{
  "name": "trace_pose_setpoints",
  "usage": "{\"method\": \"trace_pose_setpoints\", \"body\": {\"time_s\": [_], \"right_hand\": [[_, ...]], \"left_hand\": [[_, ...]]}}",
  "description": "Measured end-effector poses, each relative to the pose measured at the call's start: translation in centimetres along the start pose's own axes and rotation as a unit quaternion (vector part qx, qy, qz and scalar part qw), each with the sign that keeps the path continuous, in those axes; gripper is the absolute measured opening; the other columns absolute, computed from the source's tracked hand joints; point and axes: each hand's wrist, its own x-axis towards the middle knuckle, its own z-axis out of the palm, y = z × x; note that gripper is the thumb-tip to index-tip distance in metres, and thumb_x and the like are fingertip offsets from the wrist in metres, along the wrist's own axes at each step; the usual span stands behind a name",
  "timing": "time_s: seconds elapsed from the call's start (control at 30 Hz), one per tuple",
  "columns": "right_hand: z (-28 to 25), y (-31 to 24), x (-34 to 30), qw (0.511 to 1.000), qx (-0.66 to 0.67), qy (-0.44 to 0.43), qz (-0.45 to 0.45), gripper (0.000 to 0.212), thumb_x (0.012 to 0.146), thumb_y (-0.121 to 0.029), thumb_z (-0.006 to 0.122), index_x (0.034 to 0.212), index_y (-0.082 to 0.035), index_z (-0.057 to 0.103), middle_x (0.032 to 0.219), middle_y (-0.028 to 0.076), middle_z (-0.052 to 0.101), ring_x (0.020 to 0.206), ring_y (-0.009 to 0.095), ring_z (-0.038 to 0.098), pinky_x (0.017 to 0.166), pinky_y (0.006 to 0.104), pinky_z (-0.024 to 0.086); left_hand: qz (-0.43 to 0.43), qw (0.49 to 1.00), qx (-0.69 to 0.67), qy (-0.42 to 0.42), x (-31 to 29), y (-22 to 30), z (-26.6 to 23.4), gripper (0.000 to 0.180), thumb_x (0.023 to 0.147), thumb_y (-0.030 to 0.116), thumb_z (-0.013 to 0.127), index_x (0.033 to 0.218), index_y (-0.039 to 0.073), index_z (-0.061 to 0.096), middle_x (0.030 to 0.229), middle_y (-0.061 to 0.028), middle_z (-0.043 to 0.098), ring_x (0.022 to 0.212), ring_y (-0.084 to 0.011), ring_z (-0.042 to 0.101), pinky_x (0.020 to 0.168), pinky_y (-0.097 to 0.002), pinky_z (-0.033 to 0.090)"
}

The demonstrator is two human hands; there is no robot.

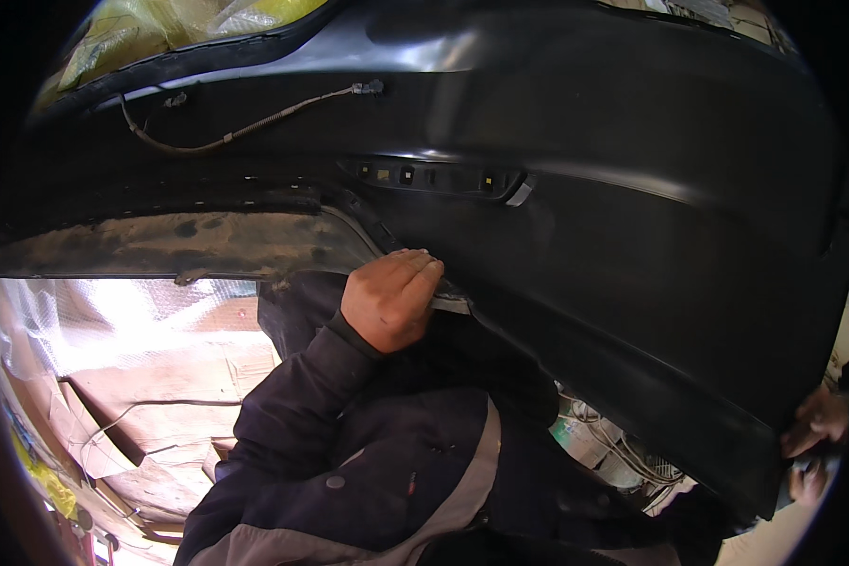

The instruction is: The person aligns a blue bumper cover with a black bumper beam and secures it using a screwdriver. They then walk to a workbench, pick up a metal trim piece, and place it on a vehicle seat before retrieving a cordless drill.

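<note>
Gripping the lower edge of the black car bumper cover [632, 255] with the left hand [391, 300], fingers pressed together and curled over the rim! Stretched right across the view, that bumper cover. At its right tip, in the blur, a hand [814, 420]: whose, and spread or pinching, impossible to tell. Looping over the bumper cover's upper left, a wiring harness [228, 139]; in its middle, a slotted recess [448, 177]. Below its left part, bubble wrap [66, 325] and cardboard [222, 373]! Under its lower right edge, tangled cables [615, 441], partly blocked by the dark jacket [396, 462]. Past its upper left, yellowish plastic wrapping [274, 15].
</note>
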Motion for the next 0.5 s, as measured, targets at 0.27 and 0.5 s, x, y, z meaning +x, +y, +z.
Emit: {"method": "trace_pose_setpoints", "body": {"time_s": [0.27,0.5], "right_hand": [[15.8,-7.8,16.6,0.798,-0.316,-0.512,-0.044,0.046,0.1,-0.033,0.069,0.136,-0.006,0.062,0.122,0.014,0.069,0.114,0.03,0.069,0.1,0.0416,0.053],[32.0,-8.9,15.5,0.592,-0.255,-0.734,-0.213,0.025,0.093,-0.023,0.08,0.111,-0.009,0.07,0.085,0.006,0.072,0.07,0.024,0.07,0.063,0.0384,0.053]], "left_hand": [[-0.008,1.0,-0.005,0.014,-0.1,0.4,-0.7,0.032,0.074,-0.003,0.072,0.106,-0.005,0.072,0.103,-0.0184,0.077,0.097,-0.0352,0.078,0.089,-0.0446,0.066],[-0.026,0.999,-0.022,0.018,-0.3,0.1,-0.7,0.037,0.068,-0.005,0.069,0.105,-0.006,0.073,0.103,-0.019,0.077,0.1,-0.0362,0.078,0.091,-0.0458,0.066]]}}
